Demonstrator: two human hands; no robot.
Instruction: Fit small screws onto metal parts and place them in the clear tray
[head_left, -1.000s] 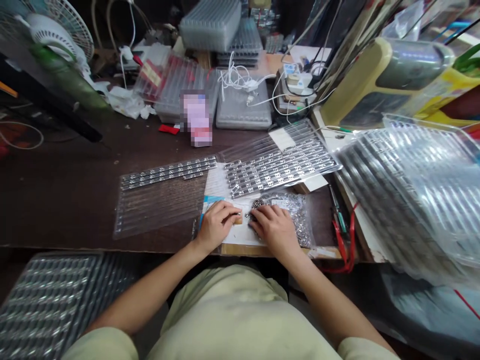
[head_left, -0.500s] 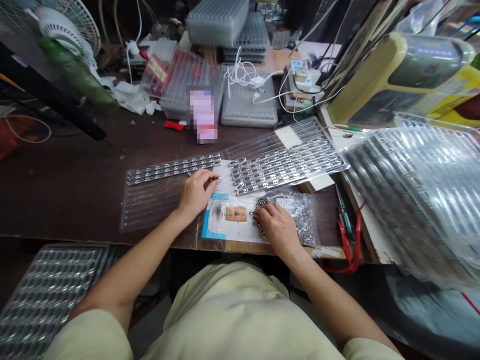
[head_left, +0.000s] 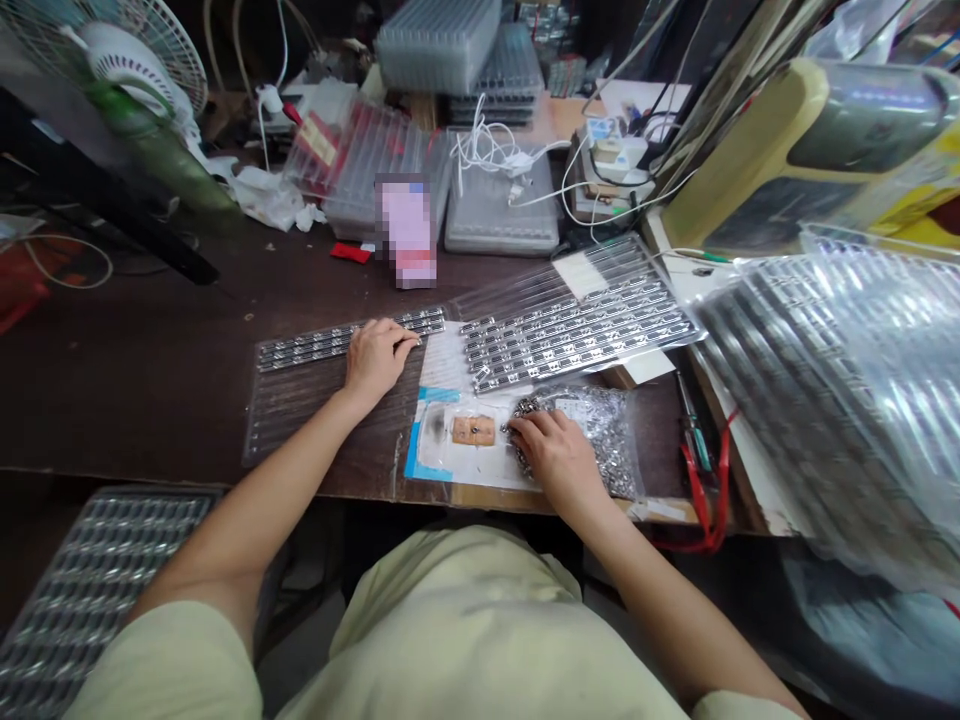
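My left hand [head_left: 377, 360] rests at the right end of a row of small metal parts [head_left: 349, 340], which sit in a clear plastic tray [head_left: 322, 410]. Its fingertips are closed together, and I cannot tell whether they hold a part. My right hand [head_left: 555, 458] lies curled on a clear bag of small metal parts [head_left: 600, 435], over the heap at its mouth. Between my hands, a tan cork pad [head_left: 473, 430] lies on a white paper sheet [head_left: 457, 470]. A second clear tray [head_left: 577, 330], filled with rows of parts, lies above the paper.
Stacked clear trays [head_left: 840, 400] loom at the right, and another tray [head_left: 97, 570] sits below the dark table [head_left: 135, 380] at the left. Screwdrivers [head_left: 694, 440] with a red cord lie at the right. Farther back are a fan [head_left: 135, 70], white cables [head_left: 487, 150] and a pixelated object [head_left: 405, 230].
My left hand has moved away from the paper, up and left to the end of the row, leaving the cork pad uncovered. My right hand has stayed on the bag.
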